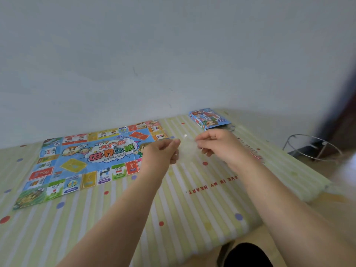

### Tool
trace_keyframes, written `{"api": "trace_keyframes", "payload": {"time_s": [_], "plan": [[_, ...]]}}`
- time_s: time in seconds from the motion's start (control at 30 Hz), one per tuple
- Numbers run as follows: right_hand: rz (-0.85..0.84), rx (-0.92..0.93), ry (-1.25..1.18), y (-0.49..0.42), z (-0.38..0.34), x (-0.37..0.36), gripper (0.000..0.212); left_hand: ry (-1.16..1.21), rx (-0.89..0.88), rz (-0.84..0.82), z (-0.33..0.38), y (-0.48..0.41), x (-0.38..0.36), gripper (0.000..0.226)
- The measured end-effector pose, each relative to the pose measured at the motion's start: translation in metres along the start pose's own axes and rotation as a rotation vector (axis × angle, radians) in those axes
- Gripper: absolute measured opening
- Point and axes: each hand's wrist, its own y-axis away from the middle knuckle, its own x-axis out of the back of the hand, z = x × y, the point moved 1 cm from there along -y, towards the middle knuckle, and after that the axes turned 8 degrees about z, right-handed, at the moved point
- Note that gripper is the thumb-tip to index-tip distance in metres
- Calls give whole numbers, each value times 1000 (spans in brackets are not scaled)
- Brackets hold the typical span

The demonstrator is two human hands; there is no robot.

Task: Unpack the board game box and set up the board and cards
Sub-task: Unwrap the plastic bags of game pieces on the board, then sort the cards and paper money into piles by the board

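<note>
The colourful paper game board (86, 160) lies unfolded and flat on the striped bed cover, left of centre. The blue game box (209, 118) lies at the back right near the wall, its open end facing me. Between them, above the cover, my left hand (163, 153) and my right hand (217, 143) each pinch one side of a small clear plastic bag (187, 146). The bag is blurred and what it holds cannot be made out.
The striped, dotted bed cover (192, 209) ends at an edge on the right, where the floor begins. A round metal wire stand (312, 149) sits on the floor at the right. A pale wall runs behind the bed.
</note>
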Motion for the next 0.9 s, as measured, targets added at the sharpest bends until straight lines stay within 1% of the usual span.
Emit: {"api": "trace_keyframes", "payload": {"time_s": [0.07, 0.17, 0.2, 0.27, 0.33, 0.4, 0.47, 0.57, 0.67, 0.73, 0.8, 0.9], "plan": [[130, -25, -19, -14, 6, 18, 12, -5, 7, -35, -1, -2, -9, 12], [340, -40, 14, -36, 17, 45, 15, -115, -40, -85, -3, -3, -22, 15], [395, -46, 48, -43, 22, 52, 18, -156, -66, -96, -4, -3, -27, 16], [449, -77, 114, -56, 33, 64, 21, -251, -122, -123, -6, -1, -40, 17], [460, -100, 210, -67, 43, 69, 19, -332, -170, -162, -6, 4, -53, 17], [457, -98, 372, -74, 50, 70, 13, -370, -181, -194, -6, 9, -68, 19], [463, -108, 511, -80, 56, 69, 15, -386, -175, -215, -6, 14, -79, 22], [410, -125, 686, -85, 61, 68, 18, -402, -154, -250, -9, 20, -91, 28], [411, -89, 722, -83, 62, 70, 13, -408, -126, -276, -13, 25, -99, 36], [419, -63, 725, -80, 62, 74, 18, -413, -130, -288, -14, 27, -102, 41], [368, -87, 758, -76, 63, 79, 24, -435, -148, -297, -14, 28, -104, 45], [273, -149, 787, -67, 63, 83, 24, -485, -186, -308, -13, 30, -106, 49]]}}
